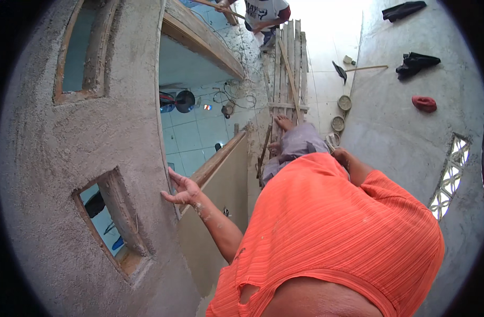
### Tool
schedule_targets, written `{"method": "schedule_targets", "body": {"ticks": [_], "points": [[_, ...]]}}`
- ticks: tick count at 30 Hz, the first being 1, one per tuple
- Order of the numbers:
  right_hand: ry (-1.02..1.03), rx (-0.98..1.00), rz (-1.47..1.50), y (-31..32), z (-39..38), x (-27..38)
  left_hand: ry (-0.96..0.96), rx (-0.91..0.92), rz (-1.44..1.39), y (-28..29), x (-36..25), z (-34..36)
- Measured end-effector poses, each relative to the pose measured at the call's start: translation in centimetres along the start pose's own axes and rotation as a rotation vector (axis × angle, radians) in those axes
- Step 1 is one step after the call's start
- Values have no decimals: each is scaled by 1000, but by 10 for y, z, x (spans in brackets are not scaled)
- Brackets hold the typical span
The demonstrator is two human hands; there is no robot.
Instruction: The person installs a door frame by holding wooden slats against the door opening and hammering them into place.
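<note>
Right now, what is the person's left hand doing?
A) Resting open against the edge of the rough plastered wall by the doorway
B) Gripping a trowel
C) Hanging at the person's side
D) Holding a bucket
A: the left hand is open and empty, its fingers spread against the edge of the rough plastered wall by the doorway.

We are on a house building site. Our landmark is the rough grey plastered wall [52, 153]: unglazed wooden window frames [112, 222] sit in it, a raw doorway [200, 105] beside it opens onto a blue tiled floor, and beyond that doorway stand a plank scaffold [289, 68] and round mortar pans [345, 103].
</note>
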State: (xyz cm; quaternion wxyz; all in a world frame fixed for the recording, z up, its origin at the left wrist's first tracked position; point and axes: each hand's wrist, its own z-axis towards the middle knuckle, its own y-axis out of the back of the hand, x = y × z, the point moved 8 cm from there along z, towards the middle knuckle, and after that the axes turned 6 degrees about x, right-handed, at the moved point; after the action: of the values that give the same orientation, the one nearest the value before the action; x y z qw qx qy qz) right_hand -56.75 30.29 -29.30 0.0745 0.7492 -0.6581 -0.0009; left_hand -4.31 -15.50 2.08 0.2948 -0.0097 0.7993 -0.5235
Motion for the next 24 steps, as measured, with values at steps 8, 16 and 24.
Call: {"method": "schedule_targets", "body": {"ticks": [8, 16, 24], "points": [[109, -154, 389, 68, -3, 114, -20, -52, -11, 8, 0, 4], [158, -59, 370, 88, -17, 179, -29, -23, -43, 10, -1, 9], [249, -120, 154, 66, -23, 203, 44, 146, -53, 27, -4, 16]]}}
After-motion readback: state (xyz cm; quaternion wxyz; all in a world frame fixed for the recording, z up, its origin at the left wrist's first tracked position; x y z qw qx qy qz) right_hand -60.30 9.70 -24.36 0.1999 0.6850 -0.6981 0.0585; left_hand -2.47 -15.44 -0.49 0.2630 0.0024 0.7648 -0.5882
